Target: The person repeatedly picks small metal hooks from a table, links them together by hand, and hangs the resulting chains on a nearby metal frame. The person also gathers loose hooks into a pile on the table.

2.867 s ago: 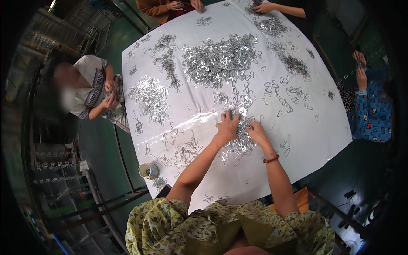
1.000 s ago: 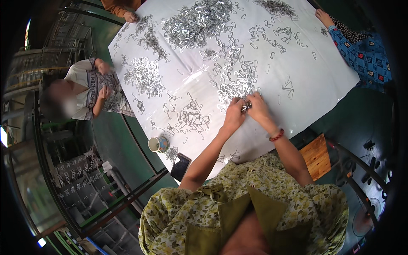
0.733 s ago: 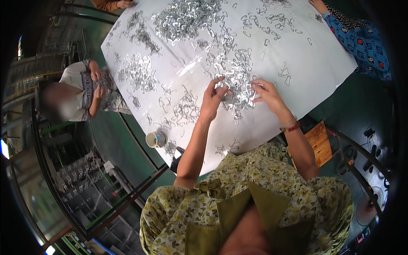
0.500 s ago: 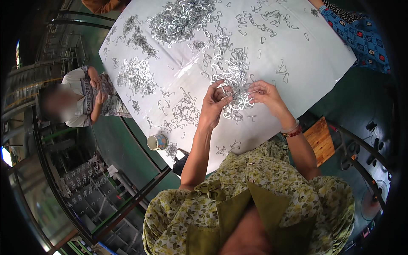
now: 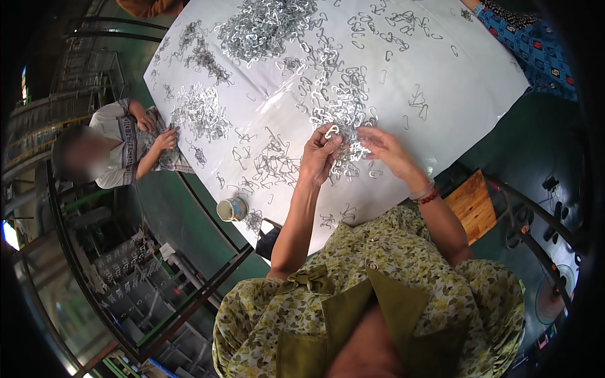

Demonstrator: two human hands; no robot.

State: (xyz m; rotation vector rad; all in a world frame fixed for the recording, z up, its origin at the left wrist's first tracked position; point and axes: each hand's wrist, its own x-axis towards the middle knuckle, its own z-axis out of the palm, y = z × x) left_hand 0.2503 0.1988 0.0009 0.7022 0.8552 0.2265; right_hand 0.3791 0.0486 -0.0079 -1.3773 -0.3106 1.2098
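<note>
My left hand (image 5: 322, 156) is closed, with a shiny bent metal clip (image 5: 332, 131) pinched between thumb and fingertips. Just to its right, my right hand (image 5: 386, 151) hovers over the pile with fingers apart; its fingertips are smeared by motion, and I see nothing held in them. Under and beyond both hands spreads a heap of loose metal clips (image 5: 351, 94). Thinner wire pieces (image 5: 275, 162) lie scattered to the left of my left forearm.
The white-covered table (image 5: 460, 120) carries a big mound of clips (image 5: 268, 28) at the far side and a smaller pile (image 5: 201, 112) at left. A paper cup (image 5: 232, 209) and a phone (image 5: 268, 239) sit by the near left edge. One co-worker (image 5: 126, 145) sits at left, another's patterned sleeve (image 5: 542, 53) at far right.
My right hand has moved left, closer to my left hand. The clip in my left fingers now stands out clearly. The co-worker at left has moved one hand toward the table edge.
</note>
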